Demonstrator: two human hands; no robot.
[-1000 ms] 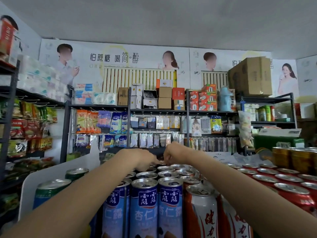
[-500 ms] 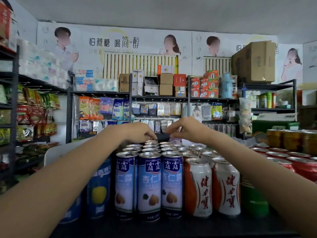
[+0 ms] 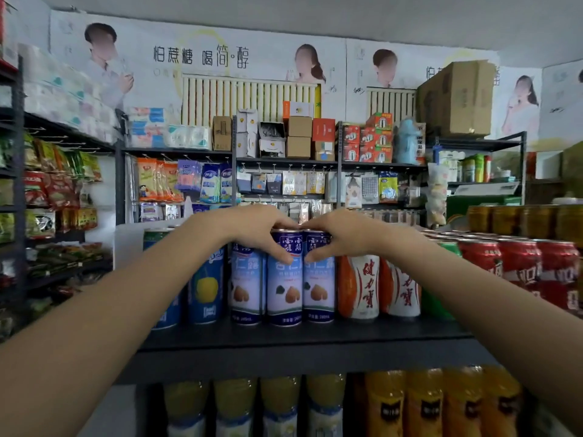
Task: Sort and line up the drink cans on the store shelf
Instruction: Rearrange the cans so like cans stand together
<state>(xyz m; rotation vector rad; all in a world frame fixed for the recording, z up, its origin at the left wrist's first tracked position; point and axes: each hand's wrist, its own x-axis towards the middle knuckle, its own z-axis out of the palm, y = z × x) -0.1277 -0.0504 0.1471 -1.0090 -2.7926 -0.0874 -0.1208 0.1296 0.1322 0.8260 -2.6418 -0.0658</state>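
Left hand: my left hand sat at frame centre, fingers curled over the top rim of the middle almond can, thumb down its front; clamped on it.
Right hand: my right hand mirrored it just to the right, fingers over the top of the right almond can, thumb pressed on its front; clamped on it too.
Hands together: the 2 thumb tips nearly met at the seam between those cans; fingertips close above the lids.
Almond cans: 3 blue-and-white cans stood upright at the front edge of the dark shelf, centre of frame, sides touching; the left almond can was partly behind my left wrist.
Left neighbours: 2 blue cans with a yellow fruit, left of centre, upright, partly hidden by my forearm.
Right neighbours: 2 orange-and-white cans just right of the almond cans, upright.
Far right: red cans in rows, with a green can peeking behind my right forearm.
Lower frame: yellow and orange bottles on the tier below, blurred.
Background: hanging packets on the racks across the upper half; a cardboard box at upper right.
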